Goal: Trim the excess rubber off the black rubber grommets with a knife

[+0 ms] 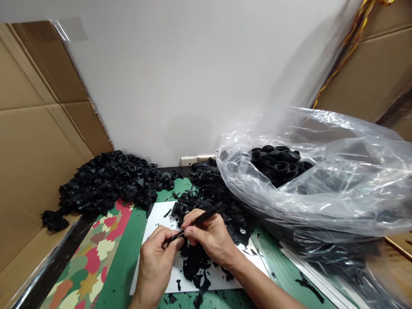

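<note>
Over the white sheet, both my hands meet near the middle of the view. My right hand is closed around a black pen-like tool, its thicker end pointing up and right. Pinched in the thumb and fingers of my left hand is a small black rubber piece, mostly covered by the fingers. The tool's tip reaches this piece; its exact shape is hidden. Thin black rubber scraps are scattered on the sheet below my hands.
A heap of ribbed black rubber parts rises at the back left by a cardboard panel. More black pieces lie behind my hands. To the right, a clear plastic bag holds black rubber rings. A camouflage-patterned strip covers the table's left.
</note>
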The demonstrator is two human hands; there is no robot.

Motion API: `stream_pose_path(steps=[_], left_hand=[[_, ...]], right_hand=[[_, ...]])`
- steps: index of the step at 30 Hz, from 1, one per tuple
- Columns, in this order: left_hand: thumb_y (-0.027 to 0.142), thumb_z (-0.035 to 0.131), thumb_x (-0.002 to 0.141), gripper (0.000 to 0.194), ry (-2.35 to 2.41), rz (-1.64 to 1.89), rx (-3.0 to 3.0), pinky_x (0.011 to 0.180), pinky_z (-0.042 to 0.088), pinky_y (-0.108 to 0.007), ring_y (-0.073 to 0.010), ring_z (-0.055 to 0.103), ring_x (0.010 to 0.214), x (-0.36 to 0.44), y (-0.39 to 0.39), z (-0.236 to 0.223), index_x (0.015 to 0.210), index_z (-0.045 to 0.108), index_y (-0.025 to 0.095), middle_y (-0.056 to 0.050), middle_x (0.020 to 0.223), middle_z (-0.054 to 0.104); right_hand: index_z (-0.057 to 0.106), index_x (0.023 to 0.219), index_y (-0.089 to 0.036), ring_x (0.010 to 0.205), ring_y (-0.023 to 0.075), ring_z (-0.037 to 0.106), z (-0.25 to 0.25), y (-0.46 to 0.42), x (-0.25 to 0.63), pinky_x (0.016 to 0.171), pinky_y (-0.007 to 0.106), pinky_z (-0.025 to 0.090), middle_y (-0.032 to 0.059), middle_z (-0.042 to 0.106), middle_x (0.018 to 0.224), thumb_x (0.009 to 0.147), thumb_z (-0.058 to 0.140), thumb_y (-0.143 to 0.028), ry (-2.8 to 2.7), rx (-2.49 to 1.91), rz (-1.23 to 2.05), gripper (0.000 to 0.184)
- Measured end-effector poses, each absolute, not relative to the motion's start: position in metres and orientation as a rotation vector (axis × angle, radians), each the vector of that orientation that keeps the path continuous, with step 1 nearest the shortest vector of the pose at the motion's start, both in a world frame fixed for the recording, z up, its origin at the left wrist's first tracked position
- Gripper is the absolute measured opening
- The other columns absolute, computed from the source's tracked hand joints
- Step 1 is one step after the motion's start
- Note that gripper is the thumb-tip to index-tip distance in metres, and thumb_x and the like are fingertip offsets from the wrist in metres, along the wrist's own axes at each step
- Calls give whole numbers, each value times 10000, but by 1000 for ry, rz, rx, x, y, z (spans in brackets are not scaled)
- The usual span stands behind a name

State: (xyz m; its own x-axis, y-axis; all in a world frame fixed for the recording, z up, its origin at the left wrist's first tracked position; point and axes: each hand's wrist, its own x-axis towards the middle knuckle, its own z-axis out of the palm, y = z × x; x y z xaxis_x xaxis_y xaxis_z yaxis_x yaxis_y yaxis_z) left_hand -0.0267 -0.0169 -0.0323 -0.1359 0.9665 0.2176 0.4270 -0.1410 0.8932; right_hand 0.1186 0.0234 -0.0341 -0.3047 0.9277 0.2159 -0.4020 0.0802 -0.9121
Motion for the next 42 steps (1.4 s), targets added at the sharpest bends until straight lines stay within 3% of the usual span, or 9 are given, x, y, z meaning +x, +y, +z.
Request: stream_pose_path(steps=[12, 19, 23, 31, 37, 42], left_hand=[[427, 654, 715, 263, 1608, 1191, 1555, 509, 386, -233, -143, 484, 556, -25, -17, -32, 616, 692, 186, -5, 606, 565], [469, 676, 677, 314, 1664, 1197, 1544, 491, 364, -225, -125, 436, 516, -25, -16, -32, 557, 630, 182, 21, 552, 505], [403, 667, 687, 243, 1647, 1209, 1571, 498, 375, -226, -134, 466, 528, -27, -15, -35, 582, 644, 185, 12, 566, 546], [276, 634, 699, 131, 1632, 1205, 1666, 525, 419, -233, -148, 530, 560, -26, -17, -37, 596, 652, 196, 7, 594, 581], [245, 689, 635, 126, 1544, 1371, 1541, 615, 496, -257, -193, 620, 734, -26, -14, -32, 750, 721, 208, -33, 791, 683], [228, 706, 617, 139, 1535, 1424, 1517, 636, 515, -260, -196, 638, 747, -29, -12, -32, 751, 739, 210, -37, 798, 697]], right_hand=[[647, 718, -159, 469, 75, 481, -38, 22, 117, 445, 210, 408, 1, 575, 687, 704, 724, -380, -1306, -580, 1393, 234], [657, 724, -176, 598, 136, 558, -37, 21, 119, 527, 239, 460, 40, 616, 715, 792, 640, -321, -1531, -595, 1049, 160], [631, 751, -184, 636, 145, 580, -34, 16, 118, 595, 249, 475, 41, 622, 711, 842, 558, -228, -1709, -533, 832, 125], [588, 763, -175, 626, 149, 576, -40, 20, 119, 549, 242, 452, 53, 609, 710, 847, 459, -122, -1774, -614, 440, 163], [565, 696, -182, 434, 116, 480, -41, 42, 137, 439, 234, 389, -31, 497, 517, 787, 575, -307, -1314, -997, 913, 155], [557, 681, -167, 435, 110, 469, -34, 37, 133, 441, 226, 374, -49, 469, 486, 714, 616, -361, -1338, -973, 1314, 205]])
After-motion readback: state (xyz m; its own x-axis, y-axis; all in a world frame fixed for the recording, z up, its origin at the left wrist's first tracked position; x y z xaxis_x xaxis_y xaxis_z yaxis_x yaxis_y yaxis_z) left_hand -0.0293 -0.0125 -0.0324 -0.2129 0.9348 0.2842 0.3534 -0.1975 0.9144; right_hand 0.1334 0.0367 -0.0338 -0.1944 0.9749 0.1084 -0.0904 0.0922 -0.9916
